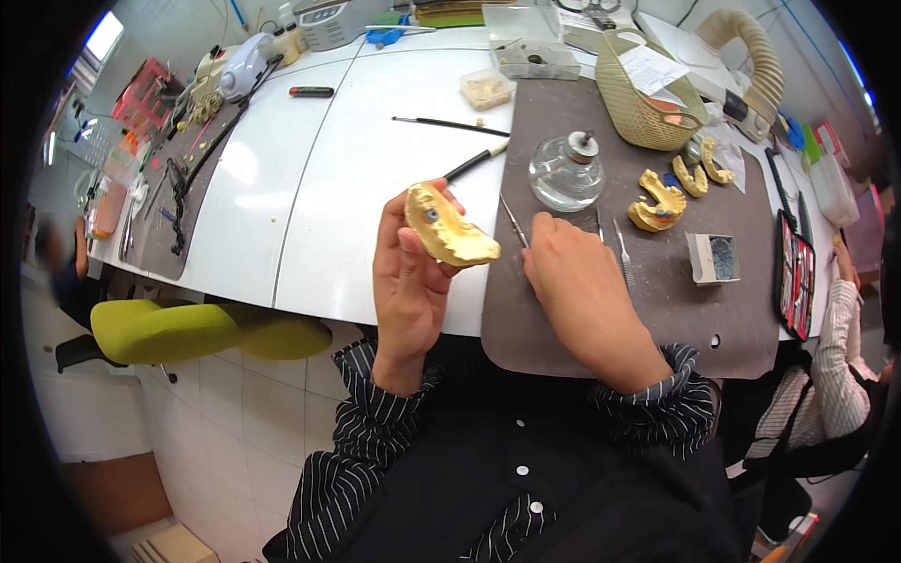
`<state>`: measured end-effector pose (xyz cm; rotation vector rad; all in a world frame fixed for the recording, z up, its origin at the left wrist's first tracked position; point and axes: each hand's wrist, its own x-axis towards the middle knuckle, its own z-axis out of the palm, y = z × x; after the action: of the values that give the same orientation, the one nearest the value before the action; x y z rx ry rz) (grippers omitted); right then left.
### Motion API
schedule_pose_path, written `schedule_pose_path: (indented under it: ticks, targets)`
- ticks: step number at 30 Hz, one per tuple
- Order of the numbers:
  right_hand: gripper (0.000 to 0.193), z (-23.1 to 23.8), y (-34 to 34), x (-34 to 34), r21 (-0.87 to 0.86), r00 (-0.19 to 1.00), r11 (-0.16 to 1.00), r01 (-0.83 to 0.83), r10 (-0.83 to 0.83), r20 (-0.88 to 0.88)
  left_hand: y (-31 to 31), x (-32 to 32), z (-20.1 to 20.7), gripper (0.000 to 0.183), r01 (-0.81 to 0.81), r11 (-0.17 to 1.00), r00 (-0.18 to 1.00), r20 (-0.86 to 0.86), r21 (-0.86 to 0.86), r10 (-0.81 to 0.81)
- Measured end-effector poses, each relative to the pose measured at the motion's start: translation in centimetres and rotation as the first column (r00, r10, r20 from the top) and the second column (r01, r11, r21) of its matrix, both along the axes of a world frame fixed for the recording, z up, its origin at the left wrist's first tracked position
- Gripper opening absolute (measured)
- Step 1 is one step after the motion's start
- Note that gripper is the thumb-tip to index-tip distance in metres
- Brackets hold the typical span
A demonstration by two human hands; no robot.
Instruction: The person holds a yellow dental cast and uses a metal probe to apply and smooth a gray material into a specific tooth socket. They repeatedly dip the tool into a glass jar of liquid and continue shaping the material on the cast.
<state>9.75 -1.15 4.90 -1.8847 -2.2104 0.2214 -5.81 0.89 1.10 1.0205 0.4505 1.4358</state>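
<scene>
Raised over the table's near edge, my left hand [410, 281] grips a yellow plaster dental model [450, 230], thumb in front and fingers behind. A small blue-grey patch shows on one of its teeth. My right hand [587, 291] rests low over the brown mat with its back up and fingers curled. A slim metal dental instrument [512, 221] runs from the fingertips of this hand, its pointed end away from me; the exact grip is hidden under the hand. Just beyond the knuckles lie another thin metal tool [601, 223] and a metal spatula-like tool [623, 251].
A glass spirit burner [566, 174] stands beyond my right hand. Several yellow dental models [659, 202], a small box of blue-grey bits [718, 259] and a woven basket [648, 103] sit rightward. Two brushes [474, 161] lie left of the mat [648, 324]. Another person's arm [840, 324] is far right.
</scene>
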Motion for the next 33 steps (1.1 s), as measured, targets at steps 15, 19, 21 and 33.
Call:
schedule_pose_path:
  ticks: [15, 19, 21, 33]
  targets:
    - [0.013, 1.6, -2.6, 2.3, -0.184, 0.598, 0.982, -0.040, -0.125, -0.792, -1.2, -0.1, -0.4, 0.056, 0.164, 0.983, 0.978, 0.115, 0.085, -0.174]
    - [0.017, 1.8, -3.9, 5.4, -0.136, 0.162, 0.989, -0.052, -0.126, -0.979, -1.6, 0.4, -0.2, 0.055, 0.168, 0.980, 0.978, 0.107, 0.109, -0.180]
    - [0.025, 1.3, -4.3, 7.2, -0.041, -0.065, 0.999, 0.005, -0.041, -0.997, -1.9, 0.6, 0.0, 0.054, 0.168, 0.979, 0.979, 0.093, 0.114, -0.179]
    - [0.039, 0.8, -3.2, 10.2, 0.258, -0.026, 0.939, 0.229, 0.271, -0.962, -2.8, 2.4, 0.3, 0.057, 0.232, 0.973, 0.972, -0.029, 0.012, -0.232]
